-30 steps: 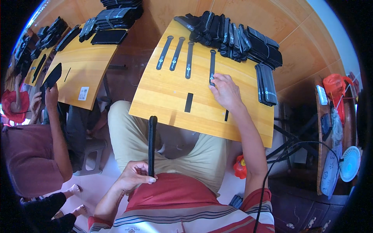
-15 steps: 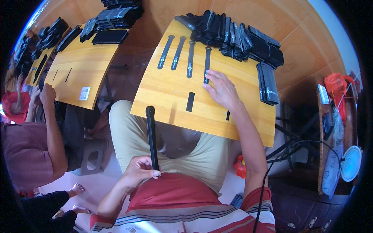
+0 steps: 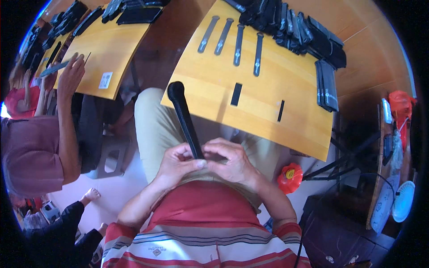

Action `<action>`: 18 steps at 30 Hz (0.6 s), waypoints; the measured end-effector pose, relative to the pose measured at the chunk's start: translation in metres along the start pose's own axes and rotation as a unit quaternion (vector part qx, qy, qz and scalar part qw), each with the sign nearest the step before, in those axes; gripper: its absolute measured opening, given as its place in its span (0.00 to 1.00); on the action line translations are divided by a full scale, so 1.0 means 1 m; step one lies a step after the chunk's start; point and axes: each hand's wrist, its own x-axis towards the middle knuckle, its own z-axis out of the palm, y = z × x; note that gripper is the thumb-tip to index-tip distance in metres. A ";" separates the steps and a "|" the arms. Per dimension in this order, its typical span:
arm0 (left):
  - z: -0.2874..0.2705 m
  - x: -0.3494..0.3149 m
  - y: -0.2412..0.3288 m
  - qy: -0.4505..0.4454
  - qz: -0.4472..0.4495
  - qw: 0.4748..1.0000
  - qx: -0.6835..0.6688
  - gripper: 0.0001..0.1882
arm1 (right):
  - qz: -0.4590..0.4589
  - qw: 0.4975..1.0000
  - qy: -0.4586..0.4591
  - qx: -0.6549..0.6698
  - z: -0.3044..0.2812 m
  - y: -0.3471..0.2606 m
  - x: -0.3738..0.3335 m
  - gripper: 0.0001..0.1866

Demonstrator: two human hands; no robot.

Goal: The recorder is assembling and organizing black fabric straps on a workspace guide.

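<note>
A long black strap (image 3: 185, 116) with a wider rounded end stands up over my lap, its lower end between my hands. My left hand (image 3: 178, 166) pinches that lower end between thumb and fingers. Against it, my right hand (image 3: 231, 161) is closed with bent fingers, its thumb at the same end of the strap; the fingertips are partly hidden. On the wooden table (image 3: 196, 73) ahead, several dark straps with rounded tabs lie spaced in a row, the rightmost strap (image 3: 258, 54) among them. Nearer me on the tabletop are a short black rectangle (image 3: 236, 94) and a narrow black strip (image 3: 280, 110).
Bundled black straps (image 3: 286, 27) are heaped along the table's far edge, with a grey stack (image 3: 326, 85) at its right. At left, a co-worker's hand (image 3: 70, 76) is at another table (image 3: 118, 49). A red object (image 3: 290, 177) and a dark cable lie to the right.
My right hand has left the rightmost strap on the table and come back to meet my left hand at the black strap's lower end. The view has shifted, so the table appears higher.
</note>
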 end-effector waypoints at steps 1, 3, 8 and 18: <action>0.000 -0.001 0.000 -0.003 0.001 1.000 0.025 0.14 | -0.009 1.000 0.012 -0.008 0.001 0.000 -0.001 0.17; 0.002 -0.002 0.003 0.001 -0.011 0.998 0.059 0.16 | -0.015 0.999 0.028 -0.013 -0.001 -0.003 0.000 0.16; 0.001 -0.006 -0.002 -0.011 -0.008 1.000 0.022 0.12 | 0.009 0.996 0.075 -0.046 -0.001 -0.006 -0.003 0.10; -0.003 -0.013 -0.013 0.034 0.052 0.998 0.025 0.07 | -0.042 0.998 0.040 0.000 0.007 -0.012 -0.015 0.10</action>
